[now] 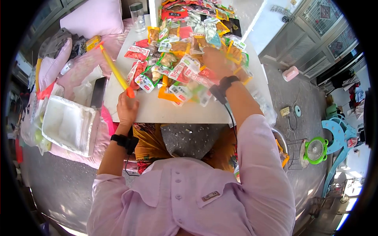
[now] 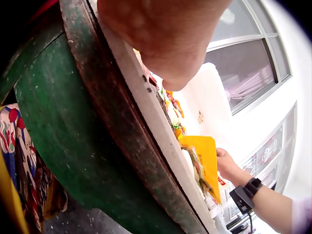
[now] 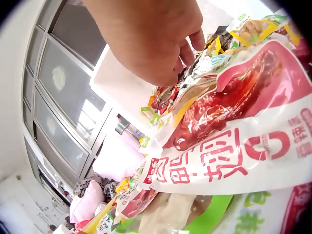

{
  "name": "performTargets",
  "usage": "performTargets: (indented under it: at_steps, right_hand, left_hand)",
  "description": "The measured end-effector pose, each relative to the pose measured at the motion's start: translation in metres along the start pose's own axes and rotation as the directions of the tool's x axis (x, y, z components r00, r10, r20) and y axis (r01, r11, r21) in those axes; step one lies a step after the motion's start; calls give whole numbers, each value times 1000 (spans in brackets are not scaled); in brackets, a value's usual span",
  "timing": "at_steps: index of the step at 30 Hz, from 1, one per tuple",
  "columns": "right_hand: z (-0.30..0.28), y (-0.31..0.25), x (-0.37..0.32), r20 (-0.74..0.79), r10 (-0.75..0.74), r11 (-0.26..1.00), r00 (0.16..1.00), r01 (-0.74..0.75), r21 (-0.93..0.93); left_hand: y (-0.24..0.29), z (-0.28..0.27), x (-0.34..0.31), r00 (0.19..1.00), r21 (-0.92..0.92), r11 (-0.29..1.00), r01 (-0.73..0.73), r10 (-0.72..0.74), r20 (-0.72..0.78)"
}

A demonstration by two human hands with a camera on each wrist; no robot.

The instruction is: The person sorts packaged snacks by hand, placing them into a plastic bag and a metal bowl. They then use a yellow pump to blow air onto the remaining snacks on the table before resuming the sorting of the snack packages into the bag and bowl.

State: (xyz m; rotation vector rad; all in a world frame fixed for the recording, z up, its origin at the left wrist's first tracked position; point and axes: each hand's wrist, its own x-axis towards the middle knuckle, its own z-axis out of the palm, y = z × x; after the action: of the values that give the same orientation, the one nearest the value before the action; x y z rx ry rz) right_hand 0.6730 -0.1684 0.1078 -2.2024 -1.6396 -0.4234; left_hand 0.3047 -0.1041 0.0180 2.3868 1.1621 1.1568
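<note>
In the head view my left hand (image 1: 128, 109) rests at the table's left front edge, fingertips by the orange end of a yellow stick (image 1: 113, 69); whether they touch it is unclear. In the left wrist view that hand (image 2: 161, 44) shows at the top, fingertips hidden. My right hand (image 1: 216, 62), blurred, is over the heap of food packets (image 1: 179, 47). The right wrist view shows its bent, spread fingers (image 3: 185, 52) above packets, nothing visibly gripped. A large red-and-white packet (image 3: 209, 161) lies close to that camera. A yellow packet (image 2: 202, 158) partly covers the right fingers in the left wrist view.
A clear cup (image 1: 138, 17) stands at the table's back left. Left of the table are a white foam box (image 1: 67, 126), a dark phone (image 1: 98, 92) and a pink pillow (image 1: 92, 17) on bedding. On the right stands a green fan (image 1: 316, 150).
</note>
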Motion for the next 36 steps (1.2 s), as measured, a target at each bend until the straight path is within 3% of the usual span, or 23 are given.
performTargets:
  at_steps: [3,6,10,12,15,18,19,22,23,26,27,28,30,32,34,36]
  right_hand:
    - [28,-1,14,-41,2,974,999,-11,-228]
    - [21,-7,21,68,9,955,998,12,-297]
    - [6,-13,29,-2,-63,974,998,61,-218]
    - [0,-15,41,-100,-7,988,995,-8,-154]
    - [-21,-14,52,-327,118,949,938,-10,314]
    - [-60,-4,56,-218,206,815,954,-43,578]
    - [-75,1,51,-220,206,809,954,-39,587]
    - [-97,20,29,-2,388,310,922,-129,942]
    - [-105,30,19,81,443,223,893,-198,954]
    - [-144,43,-39,149,476,-25,867,-155,988]
    - [-156,54,-63,119,434,-14,893,-126,992]
    - [-162,65,-87,98,541,-12,835,-109,994]
    - [-182,85,-144,-15,661,122,751,-88,989]
    - [-202,98,-204,-94,712,97,696,34,995]
    - [-217,105,-261,-173,858,194,484,6,981]
    - [-224,121,-322,-218,896,219,386,41,975]
  left_hand:
    - [-2,0,0,999,13,1000,24,-24,30]
    - [-6,2,-2,998,10,999,49,-50,42]
    - [-4,1,-2,996,13,997,77,-77,49]
    - [-2,1,-3,998,29,998,57,-58,32]
    - [-3,2,-4,998,29,998,59,-60,32]
    - [-4,2,-4,998,27,998,56,-57,35]
    - [-4,2,-3,998,25,998,59,-59,34]
    - [-1,1,-2,998,19,998,52,-53,31]
    - [1,-1,-2,999,20,999,44,-45,24]
    - [2,-1,-2,1000,3,1000,23,-23,10]
    - [2,-1,-2,999,-19,999,32,-31,17]
    - [3,0,-1,999,-41,998,42,-41,22]
    - [6,-1,-1,995,-19,997,81,-80,54]
    - [4,0,-1,996,18,998,54,-56,71]
    - [1,4,-1,996,36,998,57,-60,60]
    - [-1,4,-2,996,3,999,32,-32,83]
